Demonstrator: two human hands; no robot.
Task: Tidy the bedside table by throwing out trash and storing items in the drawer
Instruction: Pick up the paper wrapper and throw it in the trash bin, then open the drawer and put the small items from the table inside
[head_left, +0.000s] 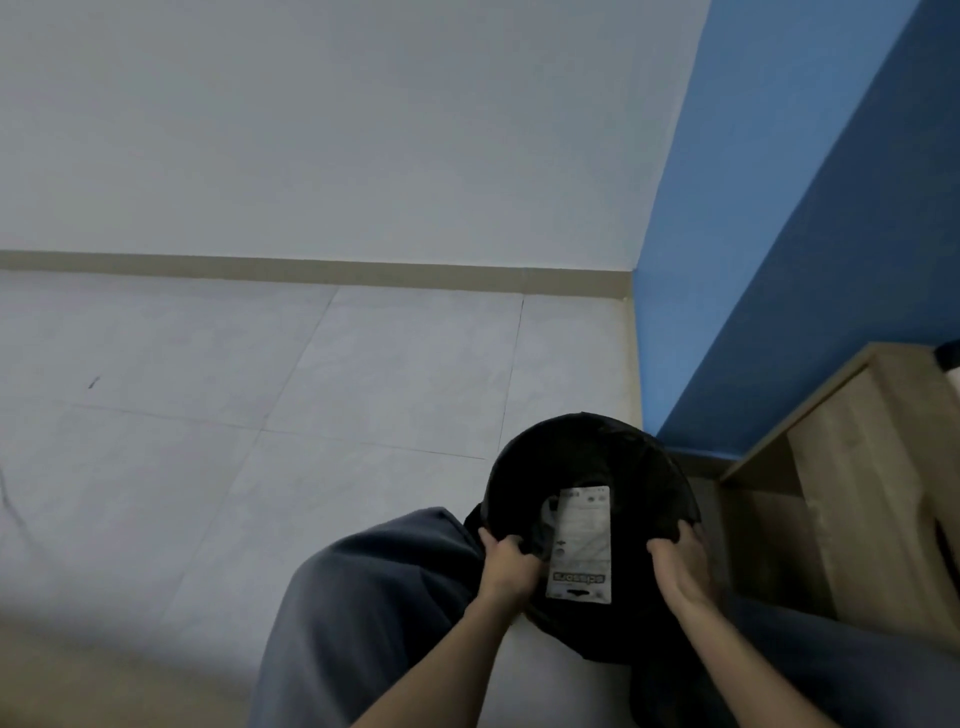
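Both my left hand (506, 564) and right hand (680, 564) grip the round black plastic bin (587, 452), fingers curled over its rim. One white printed scissors package (581, 545) lies inside, so I judge trash disposal under way; drawer storage cannot be judged at the light wooden bedside table (852, 467).

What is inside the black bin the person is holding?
Inside the black bin, gripped at its near rim by the left hand and right hand, lies a white printed package. A crumpled dark liner hides anything beneath.
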